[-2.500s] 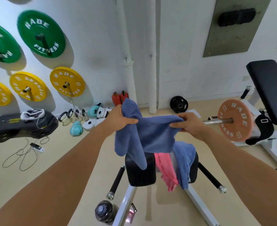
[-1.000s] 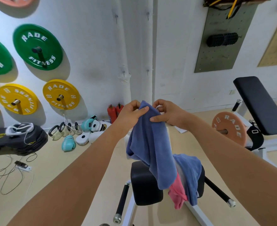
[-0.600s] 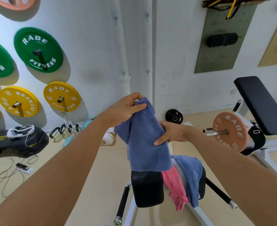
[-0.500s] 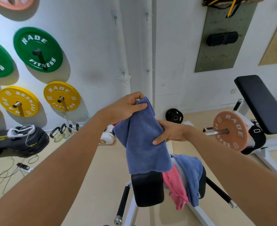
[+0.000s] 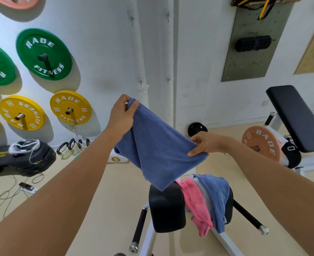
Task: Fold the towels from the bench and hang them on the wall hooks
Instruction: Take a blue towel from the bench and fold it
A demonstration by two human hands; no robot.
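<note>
I hold a blue towel (image 5: 158, 148), folded over, stretched slantwise in the air above the black bench pad (image 5: 166, 209). My left hand (image 5: 122, 117) grips its upper corner, raised high. My right hand (image 5: 205, 144) pinches its lower right edge. On the bench lie a pink towel (image 5: 197, 204) and another blue towel (image 5: 216, 196), both draped over the pad's right side. Small metal hooks are fixed to the white wall: two low ones (image 5: 140, 82) and two higher ones (image 5: 132, 19).
Green and yellow weight plates (image 5: 70, 108) hang on the left wall. Kettlebells (image 5: 67, 147) and cables lie on the floor at left. A second bench (image 5: 295, 117) with an orange plate (image 5: 261, 143) stands at right. A grey pegboard (image 5: 252, 39) hangs above.
My right hand has slid down the towel's edge and pulled it out to the right, so the towel now stretches slantwise instead of hanging straight down. My left hand stays raised.
</note>
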